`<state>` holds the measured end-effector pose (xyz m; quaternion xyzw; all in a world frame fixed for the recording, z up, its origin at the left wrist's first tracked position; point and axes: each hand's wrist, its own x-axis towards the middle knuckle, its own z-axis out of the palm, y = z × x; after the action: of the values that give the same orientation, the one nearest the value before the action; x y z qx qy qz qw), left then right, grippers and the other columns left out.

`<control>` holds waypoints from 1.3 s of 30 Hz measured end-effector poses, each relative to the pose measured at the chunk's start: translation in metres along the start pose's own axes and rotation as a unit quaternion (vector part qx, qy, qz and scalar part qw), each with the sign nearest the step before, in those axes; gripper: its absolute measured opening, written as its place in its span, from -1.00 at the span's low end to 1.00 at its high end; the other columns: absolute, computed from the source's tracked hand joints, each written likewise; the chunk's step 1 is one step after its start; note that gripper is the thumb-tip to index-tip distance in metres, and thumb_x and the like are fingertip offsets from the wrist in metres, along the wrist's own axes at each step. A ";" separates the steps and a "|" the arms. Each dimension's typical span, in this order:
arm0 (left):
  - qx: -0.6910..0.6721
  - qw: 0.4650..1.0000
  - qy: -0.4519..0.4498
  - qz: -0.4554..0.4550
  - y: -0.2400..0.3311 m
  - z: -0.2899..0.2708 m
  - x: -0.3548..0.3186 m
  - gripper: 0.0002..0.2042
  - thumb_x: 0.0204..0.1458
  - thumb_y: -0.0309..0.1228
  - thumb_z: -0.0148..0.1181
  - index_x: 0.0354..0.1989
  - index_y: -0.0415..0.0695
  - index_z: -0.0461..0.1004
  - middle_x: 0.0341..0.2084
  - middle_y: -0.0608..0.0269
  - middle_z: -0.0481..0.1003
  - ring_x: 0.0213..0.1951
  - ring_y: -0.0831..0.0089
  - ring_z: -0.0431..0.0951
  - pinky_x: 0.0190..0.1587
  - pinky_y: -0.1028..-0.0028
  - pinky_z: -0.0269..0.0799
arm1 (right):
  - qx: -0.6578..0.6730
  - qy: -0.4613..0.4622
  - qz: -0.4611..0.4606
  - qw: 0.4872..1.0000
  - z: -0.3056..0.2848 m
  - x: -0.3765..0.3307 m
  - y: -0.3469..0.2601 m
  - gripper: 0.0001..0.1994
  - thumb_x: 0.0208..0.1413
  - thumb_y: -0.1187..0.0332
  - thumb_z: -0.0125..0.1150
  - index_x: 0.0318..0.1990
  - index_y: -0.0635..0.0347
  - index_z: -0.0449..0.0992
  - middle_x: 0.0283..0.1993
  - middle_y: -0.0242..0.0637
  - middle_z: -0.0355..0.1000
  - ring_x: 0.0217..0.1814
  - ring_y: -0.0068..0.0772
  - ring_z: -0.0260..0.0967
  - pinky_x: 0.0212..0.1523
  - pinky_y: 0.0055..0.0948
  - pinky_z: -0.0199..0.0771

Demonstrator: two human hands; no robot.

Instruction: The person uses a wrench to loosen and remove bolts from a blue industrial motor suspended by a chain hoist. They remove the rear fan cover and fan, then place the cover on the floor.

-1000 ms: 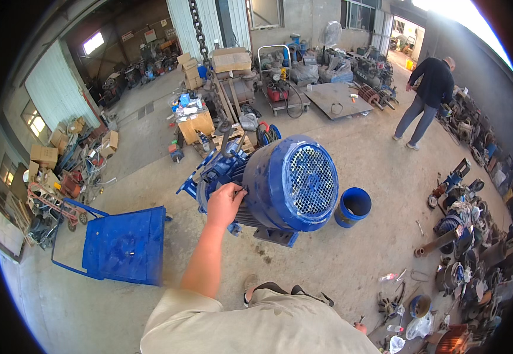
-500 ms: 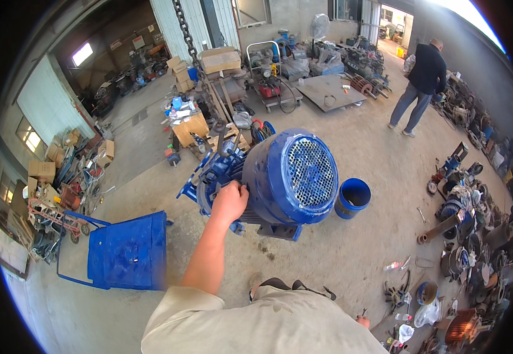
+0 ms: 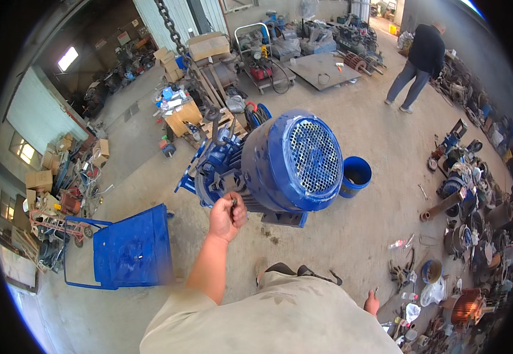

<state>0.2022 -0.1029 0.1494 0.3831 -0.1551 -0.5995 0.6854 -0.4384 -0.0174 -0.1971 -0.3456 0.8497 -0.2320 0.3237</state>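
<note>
A blue electric motor (image 3: 262,162) with a mesh fan cover hangs before me from a chain hook (image 3: 214,124). My left hand (image 3: 228,219) is just beside its finned side, palm turned up and fingers curled. Pinched in those fingers is a small dark piece (image 3: 233,202), too small to name. Low at my right side, my right hand (image 3: 372,304) is closed, and a thin metal tip (image 3: 376,290) sticks up from it. The rest of what it grips is hidden.
A blue bucket (image 3: 357,177) stands right of the motor, a blue cart (image 3: 132,251) at the left. Motor parts and tools (image 3: 454,236) crowd the right floor. A person (image 3: 417,68) stands far right. A metal plate (image 3: 321,72) lies farther back.
My left hand has come away from the motor's side and turned palm up, showing a small dark piece. My right hand shows more fully at the lower right. The view has shifted slightly.
</note>
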 end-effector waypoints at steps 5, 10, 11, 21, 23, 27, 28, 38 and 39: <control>-0.005 0.997 0.030 -0.064 -0.008 -0.003 -0.024 -0.77 0.05 -0.33 -0.18 -0.31 -0.14 0.42 -0.52 0.22 0.36 -0.53 0.48 0.23 -0.55 0.47 0.05 | 0.008 -0.112 0.087 0.990 0.020 0.005 -0.061 -0.33 0.42 -0.21 -0.02 -0.51 0.26 0.48 -0.52 -0.09 0.48 -0.61 -0.20 0.44 -0.52 -0.15 0.45; 0.019 0.992 0.074 -0.102 0.005 0.000 -0.026 -0.67 0.40 -0.17 -0.04 -0.35 -0.13 0.42 -0.49 0.19 0.39 -0.54 0.50 0.25 -0.57 0.50 0.02 | 0.294 -0.173 0.046 0.939 0.056 -0.010 -0.194 -0.57 0.47 -0.04 0.02 -0.36 0.08 0.40 -0.57 -0.39 0.29 -0.62 -0.40 0.33 -0.58 -0.35 0.34; 0.058 0.994 0.060 -0.073 0.008 0.001 -0.023 -0.57 0.48 -0.07 0.01 -0.40 -0.12 0.42 -0.52 0.25 0.38 -0.56 0.52 0.25 -0.58 0.52 0.01 | 0.287 -0.180 -0.010 0.941 0.060 -0.013 -0.235 -0.62 0.47 -0.01 0.05 -0.27 0.08 0.45 -0.53 -0.41 0.31 -0.62 -0.46 0.28 -0.58 -0.39 0.28; 0.494 0.843 0.116 0.176 0.042 0.023 0.038 -0.60 0.28 -0.19 0.36 0.00 -0.36 0.67 -0.25 0.16 0.70 -0.24 0.52 0.59 -0.09 0.46 0.50 | 0.334 -0.324 -0.094 0.880 0.076 -0.075 -0.541 -0.54 0.38 -0.19 0.17 0.03 0.01 0.61 -0.30 -0.46 0.59 -0.59 -0.66 0.26 -0.56 -0.49 0.23; 0.528 0.824 0.105 0.177 0.045 0.029 0.043 -0.58 0.24 -0.20 0.40 0.01 -0.38 0.66 -0.33 0.19 0.67 -0.32 0.56 0.53 -0.18 0.47 0.48 | 0.317 -0.353 -0.082 0.877 0.077 -0.080 -0.546 -0.50 0.38 -0.25 0.14 -0.01 0.01 0.61 -0.33 -0.49 0.60 -0.50 -0.60 0.48 -0.50 -0.52 0.40; 0.518 0.835 0.091 0.158 0.052 0.039 0.041 -0.59 0.19 -0.25 0.43 0.01 -0.40 0.65 -0.52 0.32 0.52 -0.45 0.61 0.35 -0.34 0.47 0.36 | 0.300 -0.342 -0.093 0.885 0.073 -0.081 -0.537 -0.51 0.38 -0.22 0.16 0.02 0.01 0.62 -0.32 -0.50 0.60 -0.50 -0.59 0.49 -0.49 -0.49 0.43; 0.494 0.852 0.096 0.148 0.053 0.041 0.041 -0.59 0.18 -0.27 0.44 0.00 -0.41 0.65 -0.56 0.36 0.47 -0.48 0.62 0.30 -0.38 0.48 0.32 | 0.310 -0.332 -0.092 0.886 0.073 -0.081 -0.536 -0.53 0.38 -0.20 0.18 0.03 0.02 0.62 -0.31 -0.50 0.61 -0.50 -0.60 0.48 -0.50 -0.49 0.43; 0.437 0.864 0.098 0.231 0.053 0.059 0.028 -0.66 0.14 -0.38 0.49 -0.04 -0.42 0.66 -0.54 0.45 0.47 -0.45 0.68 0.31 -0.35 0.58 0.32 | 0.476 -0.301 -0.087 0.822 0.086 -0.076 -0.514 -0.50 0.42 -0.02 0.23 0.12 0.33 0.59 -0.02 -0.25 0.67 -0.14 -0.40 0.63 -0.08 -0.41 0.64; 0.448 0.853 0.098 0.249 0.051 0.068 0.023 -0.67 0.14 -0.38 0.50 -0.05 -0.42 0.66 -0.52 0.44 0.50 -0.44 0.68 0.34 -0.34 0.59 0.33 | 0.505 -0.315 -0.079 0.800 0.078 -0.074 -0.509 -0.50 0.44 -0.01 0.21 0.12 0.35 0.58 0.02 -0.18 0.66 -0.07 -0.35 0.64 0.01 -0.35 0.65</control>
<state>0.1978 -0.1485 0.2247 0.6538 -0.4291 -0.2334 0.5779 -0.1195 -0.3092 0.0927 -0.2530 0.4331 -0.5318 0.6824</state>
